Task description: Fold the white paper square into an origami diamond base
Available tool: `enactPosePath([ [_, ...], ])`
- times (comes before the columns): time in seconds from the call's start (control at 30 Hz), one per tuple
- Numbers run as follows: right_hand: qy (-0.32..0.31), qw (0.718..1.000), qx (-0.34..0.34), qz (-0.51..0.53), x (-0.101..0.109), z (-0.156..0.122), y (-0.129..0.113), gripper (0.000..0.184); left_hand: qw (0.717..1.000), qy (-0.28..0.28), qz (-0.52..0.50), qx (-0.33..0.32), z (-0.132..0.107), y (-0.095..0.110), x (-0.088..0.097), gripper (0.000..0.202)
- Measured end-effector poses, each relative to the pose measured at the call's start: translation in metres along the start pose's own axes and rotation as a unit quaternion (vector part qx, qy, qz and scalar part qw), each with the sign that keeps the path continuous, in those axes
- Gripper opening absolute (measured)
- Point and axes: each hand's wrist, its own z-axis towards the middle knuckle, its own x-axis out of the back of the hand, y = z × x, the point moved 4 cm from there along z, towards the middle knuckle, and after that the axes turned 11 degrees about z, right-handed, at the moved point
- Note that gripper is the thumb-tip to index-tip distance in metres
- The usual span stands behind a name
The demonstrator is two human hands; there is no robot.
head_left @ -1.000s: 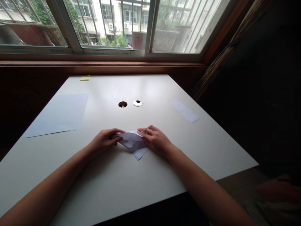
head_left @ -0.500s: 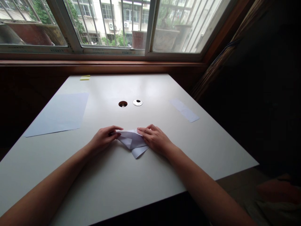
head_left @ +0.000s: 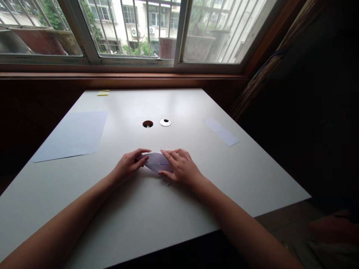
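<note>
A folded sheet of white paper [head_left: 156, 161] is held between my two hands, close above the middle of the white table [head_left: 134, 231]. My left hand [head_left: 131, 163] pinches its left end, thumb on the near side and fingers along the top edge. With thumb and fingers, my right hand [head_left: 181, 166] grips the right part and hides that end. The paper's near face looks smooth and shaded, with a short crease line near the right fingers. Its underside and lower folds are mostly hidden.
Flat white sheets [head_left: 71, 136] lie at the left. A narrow paper strip [head_left: 221, 131] rests at the right. Beyond my hands are a round cable hole [head_left: 147, 124] and its silver cover [head_left: 165, 122]. Yellow sticky notes [head_left: 103, 92] sit at the far left edge, below the window.
The folded paper has been turned, so its smooth face now shows and the loose flap toward me is no longer visible. My right thumb has come round to the near side.
</note>
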Motion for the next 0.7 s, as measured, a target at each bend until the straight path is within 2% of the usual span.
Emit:
enactPosePath([
  [0.07,-0.018,1.0,-0.011,0.008,-0.002,0.0,0.001,0.076,1.0,0.01,-0.024,0.008,0.0,0.0,0.0,0.042],
  [0.2,-0.032,0.998,-0.03,0.036,-0.004,0.0,0.01,0.081,0.992,0.0,-0.119,0.028,0.001,-0.005,-0.003,0.076],
  [0.3,-0.016,0.997,-0.028,0.074,-0.005,0.0,0.014,0.086,0.979,-0.013,-0.205,0.019,0.001,-0.008,-0.009,0.099],
  [0.4,0.008,0.995,-0.027,0.096,-0.004,0.0,0.015,0.08,0.969,-0.006,-0.248,0.004,0.001,-0.006,-0.012,0.115],
  [0.47,0.016,0.995,-0.03,0.095,-0.004,0.0,0.014,0.068,0.971,-0.004,-0.24,0.011,0.001,-0.003,-0.013,0.115],
  [0.6,0.023,0.996,-0.037,0.076,-0.003,0.0,0.012,0.04,0.986,0.004,-0.156,0.051,0.0,-0.004,-0.013,0.112],
  [0.7,0.023,0.998,-0.04,0.053,-0.002,0.001,0.013,0.029,0.993,0.017,-0.1,0.054,-0.001,-0.006,-0.013,0.115],
])
